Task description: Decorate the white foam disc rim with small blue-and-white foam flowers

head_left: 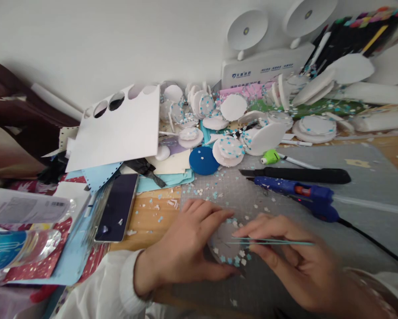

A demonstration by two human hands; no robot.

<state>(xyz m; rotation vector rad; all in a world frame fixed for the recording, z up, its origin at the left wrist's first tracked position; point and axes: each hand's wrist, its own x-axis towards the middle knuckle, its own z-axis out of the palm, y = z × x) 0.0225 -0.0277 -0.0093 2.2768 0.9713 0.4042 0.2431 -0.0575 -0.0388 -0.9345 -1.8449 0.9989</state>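
My left hand [189, 248] curves its thumb and fingers around the edge of a round, pale disc [224, 244]. Small white and light-blue flower-shaped pieces line the disc's rim. From the right, my right hand [285, 257] pinches a pair of teal tweezers [262, 241], whose tips reach over the disc's face. Whether the tips hold a piece cannot be made out. Just beyond the hands lies a blue round lid [204, 160] with a few flower pieces on it. More small pieces are scattered on the grey cutting mat [361, 199].
A blue glue gun [295, 190] with its cord and a black knife [302, 174] lie right of centre. Decorated white discs [230, 148] crowd the back. On the left are a phone [117, 208], a white board with holes [119, 128] and a plastic bottle [19, 246].
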